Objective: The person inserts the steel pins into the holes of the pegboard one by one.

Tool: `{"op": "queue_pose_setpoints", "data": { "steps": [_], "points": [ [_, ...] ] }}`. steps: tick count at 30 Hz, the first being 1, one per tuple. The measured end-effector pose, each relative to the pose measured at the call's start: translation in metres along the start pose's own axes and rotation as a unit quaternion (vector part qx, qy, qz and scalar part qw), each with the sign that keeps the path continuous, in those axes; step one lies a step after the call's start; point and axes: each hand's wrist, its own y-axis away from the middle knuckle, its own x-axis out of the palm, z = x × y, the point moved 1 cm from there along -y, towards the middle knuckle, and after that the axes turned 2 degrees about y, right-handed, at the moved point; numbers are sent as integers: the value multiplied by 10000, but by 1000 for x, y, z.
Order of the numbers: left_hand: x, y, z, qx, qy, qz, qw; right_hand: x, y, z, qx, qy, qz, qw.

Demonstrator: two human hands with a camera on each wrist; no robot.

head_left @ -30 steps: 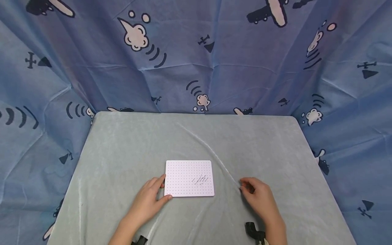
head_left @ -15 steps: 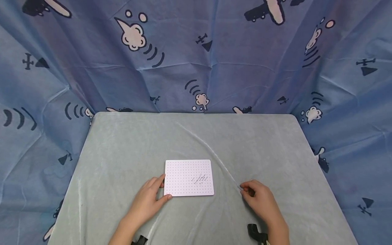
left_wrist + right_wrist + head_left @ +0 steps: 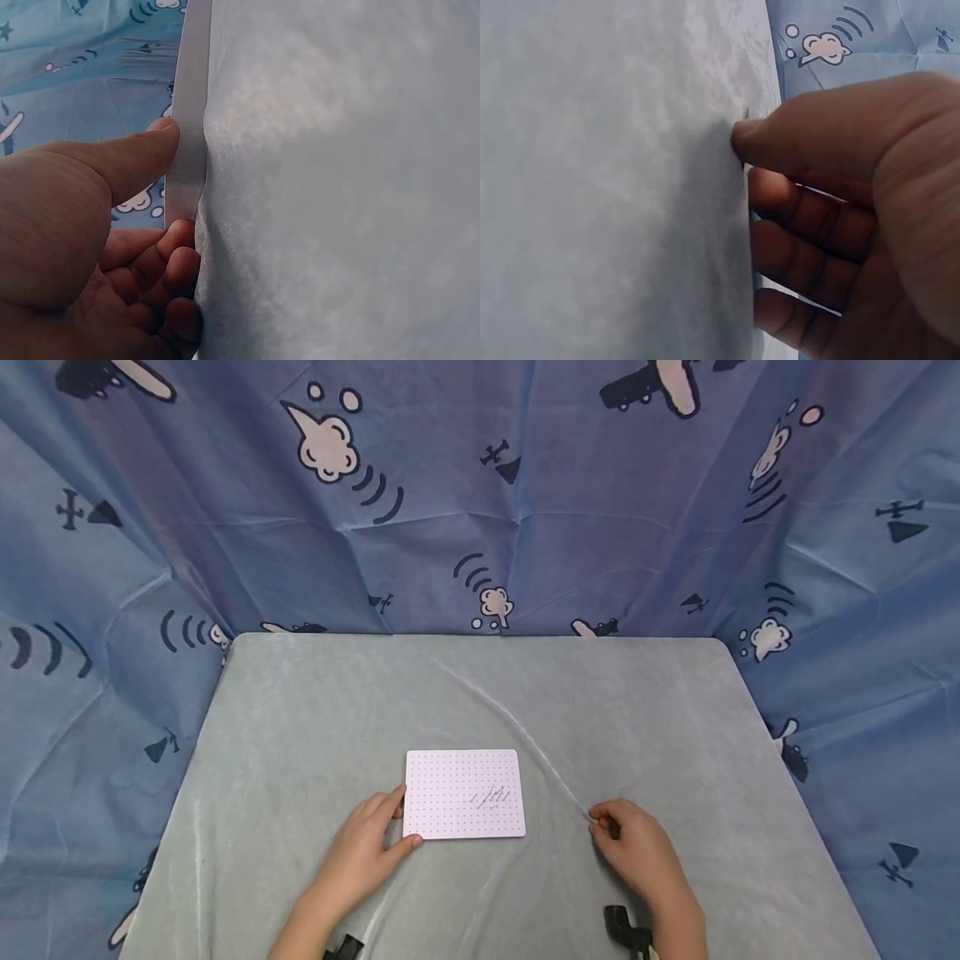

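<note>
A white board (image 3: 442, 785) dotted with a grid of small holes lies flat on the cloth. Several thin dark pin-like pieces (image 3: 495, 797) are on its right half. At the board's lower left corner, my left hand (image 3: 360, 852) grips it, thumb at the front edge and fingers along the left side; the left wrist view shows the thumb against the board's pale side (image 3: 189, 127). Right of the board, low over the cloth, my right hand (image 3: 633, 847) pinches a thin dark pin (image 3: 747, 113) between thumb and forefinger. Most of that pin is hidden behind the thumb.
A grey cloth (image 3: 337, 702) with a few long creases covers the table. Blue patterned curtain (image 3: 450, 510) hangs behind it and at both sides. Black wrist mounts (image 3: 626, 929) show near both wrists.
Between the first frame and now, my right hand has dropped slightly toward the front and its fingertips have drawn closer together. The left hand and the board stay in place.
</note>
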Motion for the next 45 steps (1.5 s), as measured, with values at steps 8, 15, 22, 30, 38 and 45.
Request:
{"op": "queue_pose_setpoints", "data": {
  "steps": [8,15,22,30,38,45],
  "points": [
    [-2,-2,1,86,5,-55,9999,-1,-3,5,48,180,141,9997],
    [0,0,0,50,12,-20,10000,2,-2,7,-85,414,62,9991],
    [-1,1,-1,12,51,-63,10000,7,0,6,-399,459,-221,9979],
    [0,1,-1,36,49,-85,9999,5,1,11,-269,552,-150,9980],
    [0,1,1,62,49,-100,9999,7,-1,15,-376,796,-206,9959],
    [-1,-1,0,71,94,-93,9999,-1,-2,16,-445,688,-320,9961]
  ]
}}
